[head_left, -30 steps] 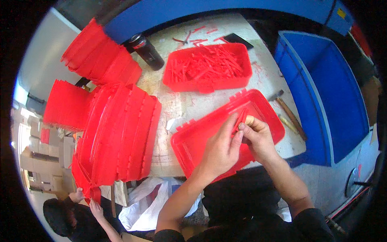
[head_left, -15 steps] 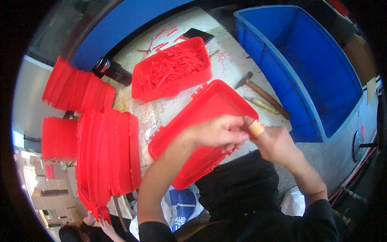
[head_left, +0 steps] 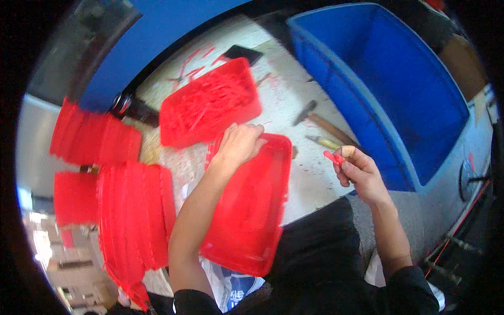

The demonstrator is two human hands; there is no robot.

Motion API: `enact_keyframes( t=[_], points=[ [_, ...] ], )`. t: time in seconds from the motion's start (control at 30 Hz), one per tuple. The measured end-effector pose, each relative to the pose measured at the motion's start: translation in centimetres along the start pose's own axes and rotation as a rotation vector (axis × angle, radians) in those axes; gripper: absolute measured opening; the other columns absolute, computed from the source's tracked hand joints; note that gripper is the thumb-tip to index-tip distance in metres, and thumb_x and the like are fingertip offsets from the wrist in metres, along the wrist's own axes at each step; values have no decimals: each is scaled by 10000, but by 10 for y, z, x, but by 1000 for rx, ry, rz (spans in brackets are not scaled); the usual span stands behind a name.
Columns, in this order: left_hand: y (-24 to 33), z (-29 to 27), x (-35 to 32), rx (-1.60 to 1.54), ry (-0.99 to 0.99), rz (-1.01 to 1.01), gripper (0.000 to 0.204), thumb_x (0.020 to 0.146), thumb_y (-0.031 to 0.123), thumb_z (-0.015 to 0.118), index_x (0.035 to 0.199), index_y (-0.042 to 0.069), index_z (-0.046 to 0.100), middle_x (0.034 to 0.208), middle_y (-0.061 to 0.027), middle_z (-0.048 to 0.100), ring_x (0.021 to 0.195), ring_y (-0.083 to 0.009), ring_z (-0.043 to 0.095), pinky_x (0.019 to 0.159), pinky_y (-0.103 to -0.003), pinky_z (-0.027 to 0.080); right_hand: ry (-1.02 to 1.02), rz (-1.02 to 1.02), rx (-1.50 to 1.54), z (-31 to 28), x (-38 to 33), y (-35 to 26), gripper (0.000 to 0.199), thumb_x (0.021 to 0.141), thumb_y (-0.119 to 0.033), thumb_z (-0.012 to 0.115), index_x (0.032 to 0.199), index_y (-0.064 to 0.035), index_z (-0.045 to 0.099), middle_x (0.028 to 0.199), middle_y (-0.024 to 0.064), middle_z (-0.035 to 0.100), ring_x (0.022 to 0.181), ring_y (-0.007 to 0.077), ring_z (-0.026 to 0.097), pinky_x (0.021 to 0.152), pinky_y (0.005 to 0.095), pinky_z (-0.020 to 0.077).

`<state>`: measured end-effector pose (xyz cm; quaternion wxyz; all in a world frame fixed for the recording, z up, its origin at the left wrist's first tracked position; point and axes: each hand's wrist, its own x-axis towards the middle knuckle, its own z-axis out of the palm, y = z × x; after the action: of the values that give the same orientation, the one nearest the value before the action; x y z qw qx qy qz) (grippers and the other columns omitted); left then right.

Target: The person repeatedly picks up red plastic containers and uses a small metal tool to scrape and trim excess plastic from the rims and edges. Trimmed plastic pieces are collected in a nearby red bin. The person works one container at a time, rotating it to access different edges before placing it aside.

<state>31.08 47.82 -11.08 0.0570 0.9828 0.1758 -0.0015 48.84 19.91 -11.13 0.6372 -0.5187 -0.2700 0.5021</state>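
Observation:
A shallow red plastic tray (head_left: 252, 205) with small tabs along its edges lies slanted in front of me, partly over the table's near edge. My left hand (head_left: 241, 143) is closed on its far rim, fingers curled over the edge; my forearm covers part of its left side. Off to the tray's right, my right hand (head_left: 361, 176) pinches a small red plastic piece (head_left: 334, 157) between thumb and fingers. One finger of that hand wears a tan wrap (head_left: 347, 151). Just beyond the tray stands a red box (head_left: 254, 107) full of red plastic strips (head_left: 210, 102).
A hammer (head_left: 331, 128) and a yellowish knife-like tool (head_left: 324, 142) lie beside a big blue bin (head_left: 362, 100) on the right. Stacked red trays (head_left: 136, 215) rise at left near a dark bottle (head_left: 135, 109). A flat black object (head_left: 242, 54) lies at the back.
My hands have parted from the tray's right corner. The left has gone to the far rim, and the tray has turned and come nearer. The right now shows a red piece held apart.

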Motion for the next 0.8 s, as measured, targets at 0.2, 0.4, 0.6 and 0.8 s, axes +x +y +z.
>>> enact_keyframes(
  t=[0.2,0.4,0.6,0.8],
  points=[
    [-26,2,-80,-255,-43,-145,264,868,280,714,1021,68,680,912,-227,679,901,-421,656,755,-469,532,-350,-76,-708,46,33,-7,147,1008,-118,555,1098,-17,612,815,118,624,740,197,615,660,353,494],
    [-36,14,-105,-522,-113,-184,365,817,165,720,1160,64,649,1015,-239,694,989,-407,670,845,-460,533,-390,-544,-1512,125,67,22,163,945,-131,560,1062,-22,586,832,160,679,739,322,715,702,500,541],
    [-37,15,-104,-505,-240,-198,315,791,257,754,1022,45,719,932,-245,704,934,-422,676,820,-467,537,-459,-660,-1875,149,85,45,53,897,-132,582,931,-99,557,757,42,659,647,210,707,640,494,536],
    [-31,14,-106,-483,-226,-272,379,814,381,747,912,15,739,867,-269,693,900,-428,678,811,-488,536,-401,-694,-1810,151,88,49,65,894,-152,617,914,-111,572,723,39,656,624,214,699,618,469,542]
  ],
)
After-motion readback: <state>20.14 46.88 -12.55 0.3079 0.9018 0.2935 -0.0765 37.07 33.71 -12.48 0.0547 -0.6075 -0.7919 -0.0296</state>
